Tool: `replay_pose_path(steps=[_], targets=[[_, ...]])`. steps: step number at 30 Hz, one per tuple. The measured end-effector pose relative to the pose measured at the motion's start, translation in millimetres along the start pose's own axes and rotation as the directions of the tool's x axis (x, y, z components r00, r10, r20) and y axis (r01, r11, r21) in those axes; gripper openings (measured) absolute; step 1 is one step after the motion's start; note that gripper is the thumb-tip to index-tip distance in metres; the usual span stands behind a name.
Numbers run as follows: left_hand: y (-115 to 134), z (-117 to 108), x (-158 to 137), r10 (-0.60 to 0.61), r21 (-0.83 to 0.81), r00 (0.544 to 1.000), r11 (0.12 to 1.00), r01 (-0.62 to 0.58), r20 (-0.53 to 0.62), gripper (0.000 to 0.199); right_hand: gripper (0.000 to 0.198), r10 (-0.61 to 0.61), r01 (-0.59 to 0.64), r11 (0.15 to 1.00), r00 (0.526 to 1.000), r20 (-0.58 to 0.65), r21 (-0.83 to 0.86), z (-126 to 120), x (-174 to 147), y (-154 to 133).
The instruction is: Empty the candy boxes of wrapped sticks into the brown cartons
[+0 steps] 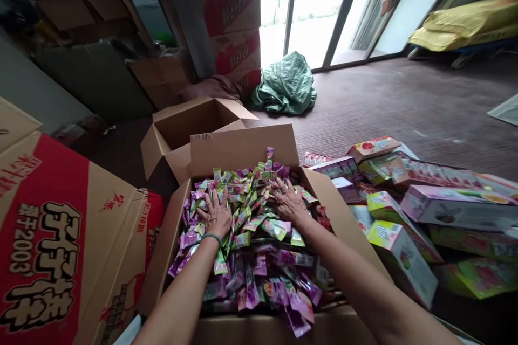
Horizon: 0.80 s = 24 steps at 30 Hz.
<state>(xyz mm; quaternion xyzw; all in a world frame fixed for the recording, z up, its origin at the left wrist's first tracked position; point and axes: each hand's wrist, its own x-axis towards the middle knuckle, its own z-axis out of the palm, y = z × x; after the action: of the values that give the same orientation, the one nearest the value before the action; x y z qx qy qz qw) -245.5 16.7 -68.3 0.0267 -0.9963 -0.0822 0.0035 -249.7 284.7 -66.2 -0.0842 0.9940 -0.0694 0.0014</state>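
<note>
Forearms [186, 291] extended over the open cardboard carton [243, 151], where purple-and-green sachets [256, 222] lay heaped. My left hand [217, 219] and right hand [290, 205] rested open, fingers spread, upon them. Sachets appeared light, pliable, slippery; scooping several from beneath seemed best.

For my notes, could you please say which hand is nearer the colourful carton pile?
Right: the right hand is left of the carton pile, on the packets; the left hand is farther left.
</note>
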Motion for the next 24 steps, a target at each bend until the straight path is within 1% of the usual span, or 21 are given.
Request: replay_pose_path(steps=[2,4,6,8,10,12,14,15,16,17,18,19,20,21,22,23,24], targets=[[1,4,9,0.010,0.010,1.000,1.000,-0.010,-0.004,0.066,0.057,-0.010,0.010,1.000,1.000,0.007,-0.013,8,11,7],[0,4,11,0.007,0.029,1.000,1.000,-0.007,-0.002,0.066,0.054,-0.021,0.022,1.000,0.999,0.025,-0.014,10,18,12],[-2,1,4,0.010,0.043,1.000,0.999,-0.011,0.017,0.064,0.052,-0.063,0.063,0.998,0.997,0.055,0.001,6,16,13],[-7,-5,-11,0.051,0.044,0.997,0.998,-0.053,0.052,0.061,0.051,-0.153,0.151,0.988,0.985,0.078,0.032,-3,2,13],[-13,-13,-30,0.113,0.012,0.987,0.993,-0.115,0.111,0.059,0.052,-0.251,0.246,0.967,0.963,0.096,0.063,-15,-20,12],[-20,-25,-45,0.153,-0.059,0.967,0.988,-0.144,0.202,0.060,0.059,-0.306,0.295,0.951,0.940,0.149,0.091,-32,-42,12],[-25,-45,-53,0.148,-0.139,0.933,0.984,-0.107,0.327,0.067,0.067,-0.304,0.280,0.951,0.920,0.249,0.129,-56,-56,13],[-25,-57,-55,0.130,-0.168,0.915,0.983,-0.069,0.382,0.073,0.068,-0.294,0.260,0.954,0.909,0.297,0.150,-71,-57,13],[-25,-70,-56,0.102,-0.188,0.904,0.982,-0.024,0.415,0.080,0.065,-0.286,0.240,0.955,0.898,0.336,0.172,-86,-55,12],[-21,-83,-57,0.060,-0.198,0.908,0.980,0.025,0.415,0.086,0.057,-0.285,0.227,0.954,0.889,0.357,0.197,-102,-48,9],[-16,-95,-59,0.016,-0.202,0.921,0.977,0.068,0.388,0.089,0.049,-0.297,0.229,0.948,0.886,0.357,0.221,-116,-38,5],[-7,-105,-62,-0.018,-0.208,0.943,0.974,0.092,0.333,0.087,0.043,-0.311,0.239,0.941,0.891,0.332,0.241,-128,-26,0],[4,-111,-66,-0.024,-0.220,0.964,0.972,0.085,0.265,0.082,0.042,-0.312,0.243,0.937,0.905,0.290,0.250,-137,-12,-6],[18,-113,-72,-0.001,-0.229,0.980,0.972,0.047,0.201,0.077,0.047,-0.296,0.237,0.940,0.925,0.239,0.247,-142,2,-12],[32,-110,-79,0.057,-0.236,0.986,0.972,-0.018,0.157,0.076,0.057,-0.266,0.218,0.948,0.944,0.194,0.233,-141,15,-18],[45,-102,-86,0.137,-0.240,0.980,0.966,-0.099,0.144,0.081,0.068,-0.227,0.189,0.959,0.959,0.173,0.210,-137,26,-24],[57,-89,-93,0.210,-0.239,0.964,0.956,-0.169,0.162,0.088,0.079,-0.186,0.153,0.971,0.965,0.185,0.183,-127,33,-28]])
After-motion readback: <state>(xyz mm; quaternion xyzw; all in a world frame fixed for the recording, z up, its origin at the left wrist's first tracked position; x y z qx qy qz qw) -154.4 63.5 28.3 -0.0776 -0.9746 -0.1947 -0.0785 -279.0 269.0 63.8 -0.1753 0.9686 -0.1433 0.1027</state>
